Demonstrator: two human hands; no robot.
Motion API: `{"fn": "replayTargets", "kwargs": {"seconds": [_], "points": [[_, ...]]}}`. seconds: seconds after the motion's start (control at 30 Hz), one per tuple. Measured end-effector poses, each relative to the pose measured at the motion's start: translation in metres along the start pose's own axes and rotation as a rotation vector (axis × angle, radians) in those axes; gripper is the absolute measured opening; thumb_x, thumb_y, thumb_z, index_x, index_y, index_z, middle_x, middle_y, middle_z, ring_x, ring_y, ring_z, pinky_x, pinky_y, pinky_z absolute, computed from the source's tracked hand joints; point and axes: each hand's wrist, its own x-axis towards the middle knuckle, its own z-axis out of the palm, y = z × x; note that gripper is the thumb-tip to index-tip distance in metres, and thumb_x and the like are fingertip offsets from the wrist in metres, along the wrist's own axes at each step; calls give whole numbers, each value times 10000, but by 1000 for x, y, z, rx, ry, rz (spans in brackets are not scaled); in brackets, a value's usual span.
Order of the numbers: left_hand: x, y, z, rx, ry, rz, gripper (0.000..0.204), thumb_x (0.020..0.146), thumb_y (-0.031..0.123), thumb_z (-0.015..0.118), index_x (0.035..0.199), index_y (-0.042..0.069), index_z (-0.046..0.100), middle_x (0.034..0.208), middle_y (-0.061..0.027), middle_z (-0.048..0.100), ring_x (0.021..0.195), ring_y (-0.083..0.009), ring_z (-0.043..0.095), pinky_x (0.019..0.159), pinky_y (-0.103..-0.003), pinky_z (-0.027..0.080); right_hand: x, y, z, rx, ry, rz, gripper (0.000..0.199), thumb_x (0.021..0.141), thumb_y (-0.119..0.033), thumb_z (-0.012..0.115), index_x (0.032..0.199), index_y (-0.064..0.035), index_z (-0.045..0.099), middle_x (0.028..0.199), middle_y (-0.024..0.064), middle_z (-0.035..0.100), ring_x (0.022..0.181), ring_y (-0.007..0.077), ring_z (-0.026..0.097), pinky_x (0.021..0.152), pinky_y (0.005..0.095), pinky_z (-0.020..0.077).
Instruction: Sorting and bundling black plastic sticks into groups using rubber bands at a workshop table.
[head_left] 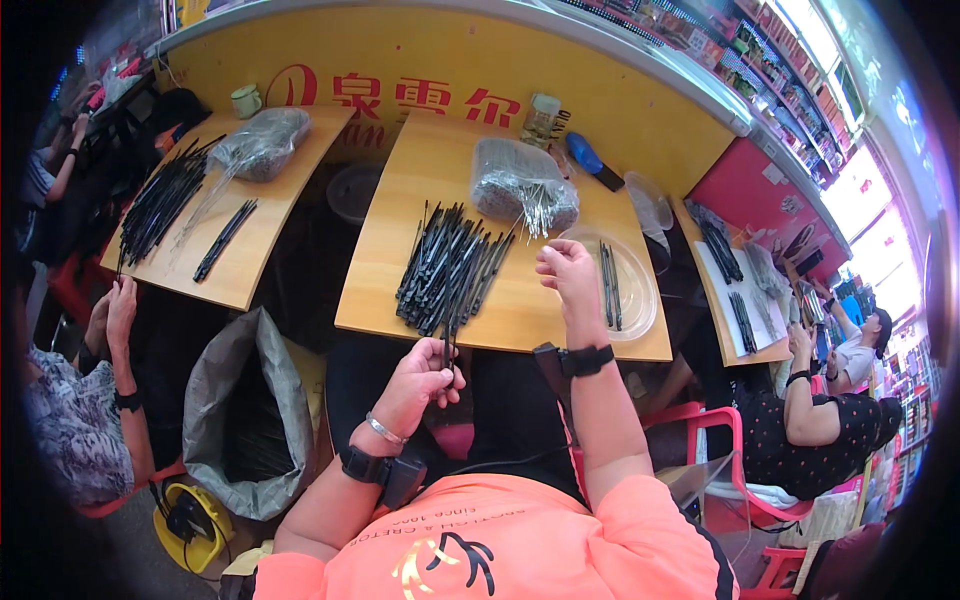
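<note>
Low at the front edge of my wooden table [385,305], my left hand [418,380] is closed around a thin black stick [447,345] that points up toward the pile. A heap of black sticks [455,265] lies just beyond it. My right hand [568,272] is raised over the table's right side with thumb and fingertips pinched together; anything between them is too small to make out. Near those fingertips, thin silvery wires [537,205] poke out of a clear plastic bag [505,165]. To the right of my wrist, a few black sticks [611,285] lie on a clear round plastic tray [640,300].
A blue-and-black object [592,160] and a lidded jar [541,118] stand by the yellow partition [600,85]. Left of my legs sits a grey sack [205,400]. Seated people work at neighbouring tables: an arm [122,340] at left, a dark-sleeved person [790,440] at right.
</note>
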Motion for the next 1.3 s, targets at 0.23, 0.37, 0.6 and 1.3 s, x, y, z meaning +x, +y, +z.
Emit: {"fn": "replayTargets", "kwargs": {"seconds": [0.23, 0.37, 0.6, 1.3], "points": [[0, -1, -1, -3, 13, 55, 253, 806, -6, 519, 1051, 40, 476, 841, -75, 597, 635, -142, 594, 555, -211, 459, 43, 24, 19, 54, -40, 92, 278, 774, -79, 679, 995, -16, 522, 784, 44, 602, 634, 113, 600, 513, 238, 485], [0, -3, -3, -12, 9, 64, 246, 815, -12, 521, 1054, 31, 480, 818, -64, 586, 625, -128, 589, 535, -211, 456, 40, 27, 18, 122, -58, 148, 250, 788, -78, 669, 985, -33, 521, 784, 47, 613, 627, 117, 602, 517, 237, 489], [3, -5, -5, -12, 26, 93, 293, 793, -32, 522, 1068, 45, 460, 821, -73, 589, 625, -144, 596, 534, -214, 458, -22, 16, -4, 236, -289, 321, 178, 859, -128, 592, 1007, -39, 545, 798, 79, 635, 653, 129, 615, 559, 243, 511], [1, -2, -2, -27, 19, 68, 309, 786, -20, 527, 1078, 39, 444, 817, -94, 594, 620, -153, 594, 536, -221, 462, 18, 14, -2, 211, -328, 310, 106, 823, -144, 644, 874, -94, 566, 738, 13, 617, 596, 97, 591, 519, 225, 495]]}}
